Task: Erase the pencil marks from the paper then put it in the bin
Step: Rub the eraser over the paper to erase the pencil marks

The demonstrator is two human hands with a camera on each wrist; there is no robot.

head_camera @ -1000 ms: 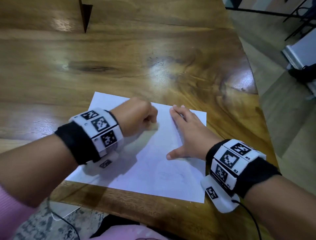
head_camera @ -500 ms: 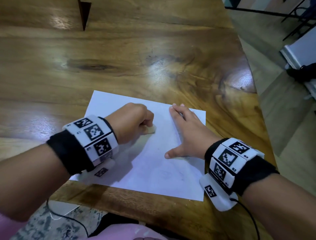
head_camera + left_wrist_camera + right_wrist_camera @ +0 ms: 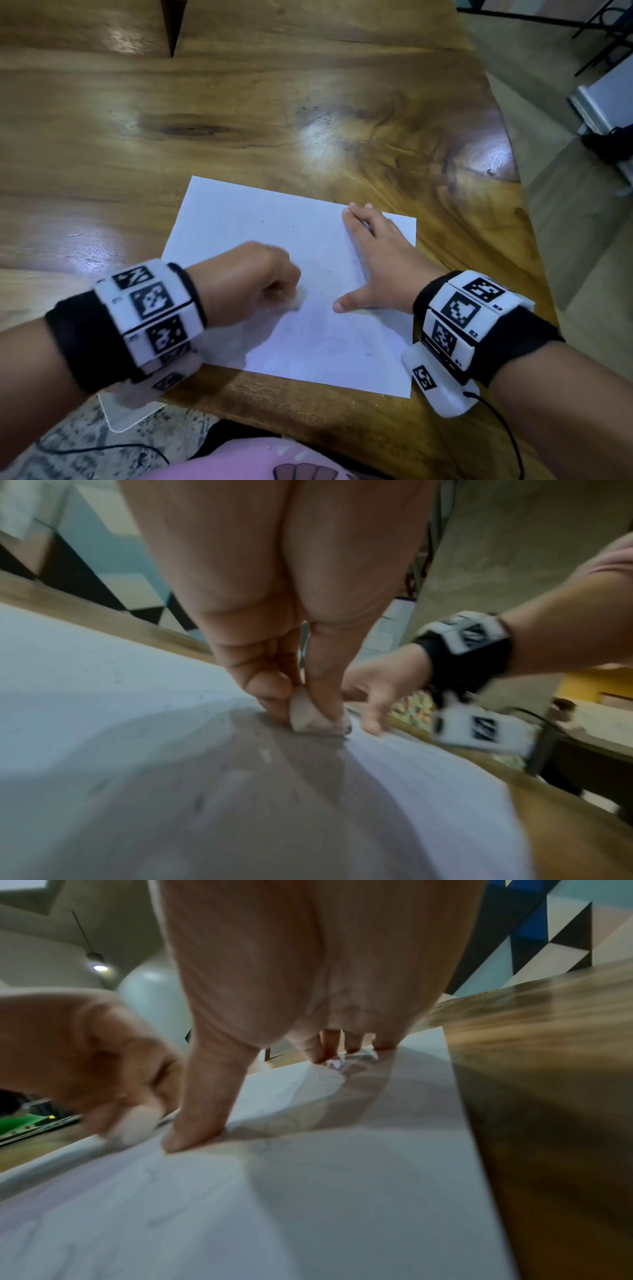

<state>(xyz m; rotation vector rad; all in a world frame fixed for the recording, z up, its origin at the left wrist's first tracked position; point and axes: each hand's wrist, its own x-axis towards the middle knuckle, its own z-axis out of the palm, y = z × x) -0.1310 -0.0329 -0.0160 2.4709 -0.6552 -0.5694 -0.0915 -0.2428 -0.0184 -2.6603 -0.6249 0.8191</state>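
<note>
A white sheet of paper with faint pencil marks lies near the front edge of the wooden table. My left hand pinches a small whitish eraser and holds it down on the paper's middle; the left wrist view shows the eraser between thumb and fingers, touching the paper. My right hand lies flat on the sheet's right side, fingers straight, thumb spread. In the right wrist view the right hand's thumb presses the paper, with the eraser just left of it.
The table's right edge drops to the floor close beside the paper. A dark wedge-shaped thing stands at the table's far side. A cable hangs from my right wrist device. No bin is in view.
My left hand with the eraser has slid down the paper toward the front edge and now looks motion-blurred. My right hand has stayed flat in place.
</note>
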